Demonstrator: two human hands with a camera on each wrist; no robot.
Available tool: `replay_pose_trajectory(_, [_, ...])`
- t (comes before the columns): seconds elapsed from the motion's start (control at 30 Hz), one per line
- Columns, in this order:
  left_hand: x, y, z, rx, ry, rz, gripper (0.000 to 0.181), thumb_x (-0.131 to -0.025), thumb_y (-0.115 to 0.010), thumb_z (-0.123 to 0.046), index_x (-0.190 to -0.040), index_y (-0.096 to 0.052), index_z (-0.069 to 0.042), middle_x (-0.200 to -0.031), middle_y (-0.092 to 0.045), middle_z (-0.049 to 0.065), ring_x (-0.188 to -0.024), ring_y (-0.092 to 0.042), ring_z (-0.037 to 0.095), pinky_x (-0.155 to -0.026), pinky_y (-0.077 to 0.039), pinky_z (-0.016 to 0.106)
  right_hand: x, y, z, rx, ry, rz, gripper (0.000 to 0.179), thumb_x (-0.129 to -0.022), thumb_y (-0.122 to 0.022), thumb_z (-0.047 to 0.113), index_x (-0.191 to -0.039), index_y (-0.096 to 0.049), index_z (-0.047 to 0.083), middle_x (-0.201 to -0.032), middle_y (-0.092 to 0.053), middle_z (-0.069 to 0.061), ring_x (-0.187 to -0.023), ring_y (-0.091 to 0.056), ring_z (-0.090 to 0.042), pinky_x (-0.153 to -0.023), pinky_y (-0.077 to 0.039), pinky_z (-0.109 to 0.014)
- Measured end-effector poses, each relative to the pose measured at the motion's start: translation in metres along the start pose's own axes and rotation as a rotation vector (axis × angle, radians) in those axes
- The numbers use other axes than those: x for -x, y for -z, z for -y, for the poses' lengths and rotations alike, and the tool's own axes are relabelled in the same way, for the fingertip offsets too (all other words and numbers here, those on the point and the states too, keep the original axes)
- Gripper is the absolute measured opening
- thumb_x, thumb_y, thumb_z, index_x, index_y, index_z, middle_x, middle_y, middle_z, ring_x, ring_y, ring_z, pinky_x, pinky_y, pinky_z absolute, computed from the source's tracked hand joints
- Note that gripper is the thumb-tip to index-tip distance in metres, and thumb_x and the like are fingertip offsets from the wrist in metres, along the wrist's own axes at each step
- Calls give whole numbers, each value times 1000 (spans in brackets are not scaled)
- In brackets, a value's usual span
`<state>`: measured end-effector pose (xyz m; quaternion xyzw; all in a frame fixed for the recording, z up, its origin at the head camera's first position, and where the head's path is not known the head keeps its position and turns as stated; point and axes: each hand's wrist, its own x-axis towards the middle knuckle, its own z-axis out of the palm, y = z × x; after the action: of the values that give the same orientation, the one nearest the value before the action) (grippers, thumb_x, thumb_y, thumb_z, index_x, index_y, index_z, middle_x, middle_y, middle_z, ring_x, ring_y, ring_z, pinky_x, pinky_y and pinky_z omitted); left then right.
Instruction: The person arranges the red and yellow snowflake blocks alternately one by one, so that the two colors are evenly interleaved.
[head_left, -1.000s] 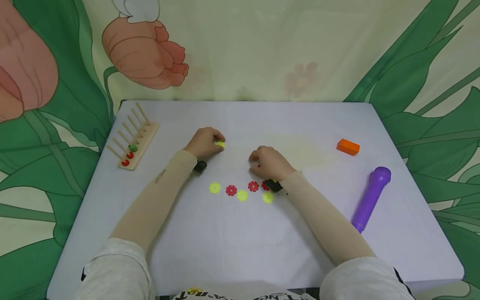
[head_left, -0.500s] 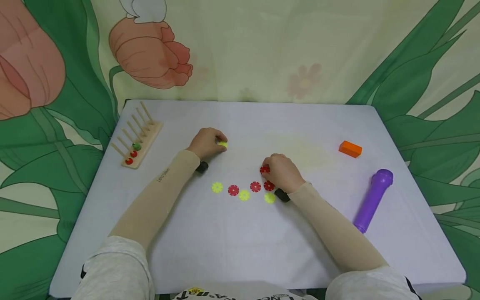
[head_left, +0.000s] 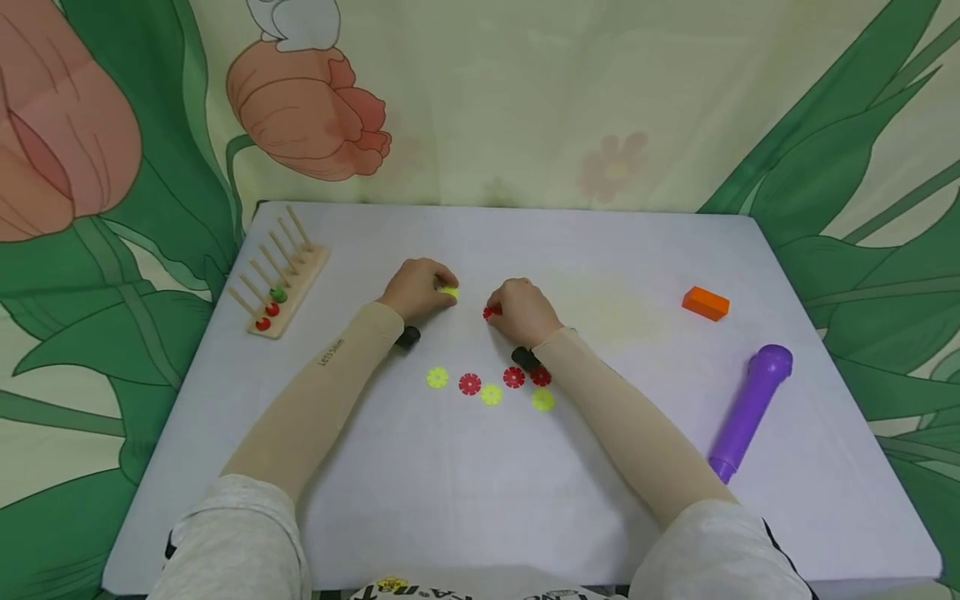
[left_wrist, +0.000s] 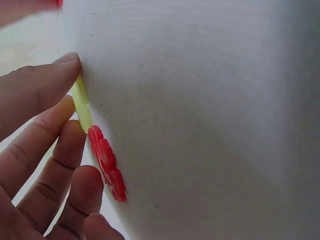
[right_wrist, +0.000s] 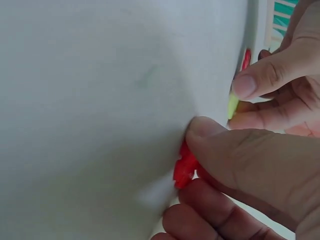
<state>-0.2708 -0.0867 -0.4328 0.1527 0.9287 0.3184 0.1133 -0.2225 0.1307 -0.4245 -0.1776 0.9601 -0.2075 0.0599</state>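
- Pinching a bumpy-edged red plastic disc (right_wrist: 185, 167), the right hand (head_left: 525, 312) sits just right of the left hand (head_left: 416, 287), with a gap between.
- The left hand's fingers pinch a bumpy-edged yellow plastic disc (left_wrist: 81, 106) at the worktop (head_left: 465, 475).
- Another red disc (left_wrist: 107, 162) lies beside it, away from the right hand.

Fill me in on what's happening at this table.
A person's left hand pinches a yellow disc, with a red disc right beside it. The right hand pinches another red disc, apart from the yellow one. Six loose discs, three red and three yellow, lie on the table nearer the person.
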Motion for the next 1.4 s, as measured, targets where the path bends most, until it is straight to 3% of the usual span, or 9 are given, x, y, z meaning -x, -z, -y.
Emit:
replay_pose_trajectory(0.4, [2, -4, -1, 2, -13, 8, 30, -89, -82, -17, -117, -78, -8, -116, -76, 8, -114, -64, 26, -106, -50, 42, -28, -6, 13, -43, -16, 13, 17, -95, -73, 10, -108, -81, 2, -115, -77, -13, -112, -64, -33, -99, -55, -42])
replay_pose_trajectory(0.8, [-1, 1, -5, -76, -40, -9, 29, -90, -81, -18, -117, -77, -7, -118, -77, 9, -116, -67, 27, -106, -51, 42, -49, -8, 20, -39, 30, -16, 16, -96, -70, 8, -105, -82, 3, -109, -80, -11, -107, -69, -30, -104, -51, -44])
replay_pose_trajectory(1.0, [-1, -3, -15, -186, -46, -26, 29, -90, -81, -21, -116, -78, -9, -119, -77, 8, -115, -65, 29, -100, -53, 46, -44, -7, 16, -69, 21, -31, 15, -96, -70, 9, -103, -82, 4, -104, -80, -11, -104, -70, -28, -100, -54, -43])
replay_pose_trajectory(1.13, [-2, -7, -19, -254, -44, -45, 30, -89, -80, -23, -116, -79, -12, -118, -77, 6, -112, -63, 29, -95, -53, 47, -39, -5, 14, -107, 11, -35, 19, -97, -69, 9, -111, -80, 2, -111, -79, -13, -108, -72, -29, -100, -56, -43])
replay_pose_trajectory(1.4, [-7, -13, -25, -229, -56, -50, 31, -90, -80, -24, -118, -77, -12, -115, -76, 5, -109, -62, 26, -93, -53, 45, -9, -5, 6, -193, 36, -14, 28, -103, -63, 11, -128, -72, 3, -125, -75, -12, -117, -71, -26, -107, -55, -41])
